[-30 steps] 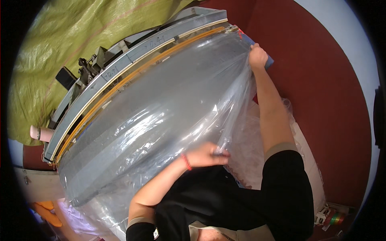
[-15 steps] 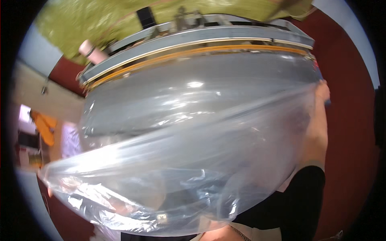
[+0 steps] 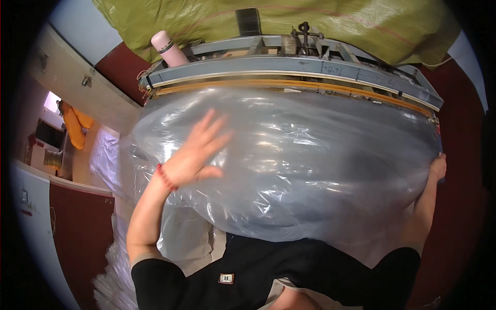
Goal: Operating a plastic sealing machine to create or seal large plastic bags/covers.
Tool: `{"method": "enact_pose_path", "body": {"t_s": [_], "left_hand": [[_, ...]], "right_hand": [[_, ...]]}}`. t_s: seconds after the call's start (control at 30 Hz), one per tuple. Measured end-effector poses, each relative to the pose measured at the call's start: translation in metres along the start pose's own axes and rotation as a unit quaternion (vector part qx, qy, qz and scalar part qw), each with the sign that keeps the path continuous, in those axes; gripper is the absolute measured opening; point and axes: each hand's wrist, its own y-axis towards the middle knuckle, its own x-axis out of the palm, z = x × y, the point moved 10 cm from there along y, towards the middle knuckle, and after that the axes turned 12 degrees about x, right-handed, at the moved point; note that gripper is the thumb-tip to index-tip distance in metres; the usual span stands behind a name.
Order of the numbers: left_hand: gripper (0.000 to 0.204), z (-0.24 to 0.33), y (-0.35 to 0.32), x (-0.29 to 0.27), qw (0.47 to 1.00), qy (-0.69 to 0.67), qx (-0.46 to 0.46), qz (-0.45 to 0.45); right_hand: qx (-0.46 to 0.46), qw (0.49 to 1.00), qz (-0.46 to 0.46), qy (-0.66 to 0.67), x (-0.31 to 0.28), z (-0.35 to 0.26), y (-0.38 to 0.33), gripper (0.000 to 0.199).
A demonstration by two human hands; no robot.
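Observation:
A large clear plastic sheet [image 3: 289,160] lies rumpled over the dark surface in front of me, its near edge against my black shirt. My left hand [image 3: 199,150], with a red bead bracelet [image 3: 166,177] at the wrist, is spread flat over the sheet's left part. Its fingers are slightly blurred, and whether they touch the film I cannot tell. At the right end, my right hand [image 3: 438,165] is closed round the sheet's edge, beside a small blue thing partly hidden behind it.
Behind the sheet runs a long blue-grey metal frame [image 3: 248,67] with an orange strip [image 3: 289,83] along it. A pink bottle [image 3: 169,49] stands at its left end. Yellow-green woven sheeting [image 3: 336,23] hangs beyond. More crumpled clear plastic [image 3: 111,268] lies low at the left.
My left hand has let go of the sheet's raised left corner and moved in over it. The sheet has come down across the surface. The whole view has shifted.

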Motion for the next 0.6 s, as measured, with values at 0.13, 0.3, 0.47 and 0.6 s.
{"method": "enact_pose_path", "body": {"t_s": [0.13,0.3,0.47,0.6], "left_hand": [[0.065,-0.114,-0.093,0.081,0.981,0.028,-0.191,0.013],[0.046,-0.141,-0.109,0.057,0.969,0.036,-0.204,0.131],[0.043,-0.1,-0.018,0.054,0.987,0.014,-0.092,0.129],[0.07,-0.098,-0.01,0.086,0.993,-0.013,-0.097,0.061]], "right_hand": [[-0.001,1.0,0.006,-0.008,0.0,-0.005,0.005,0.034],[0.004,1.0,0.007,-0.008,-0.002,-0.001,0.005,0.036],[0.011,1.0,-0.002,0.006,-0.001,-0.001,0.007,0.036],[0.021,1.0,0.012,0.0,-0.001,0.003,0.008,0.035]]}}
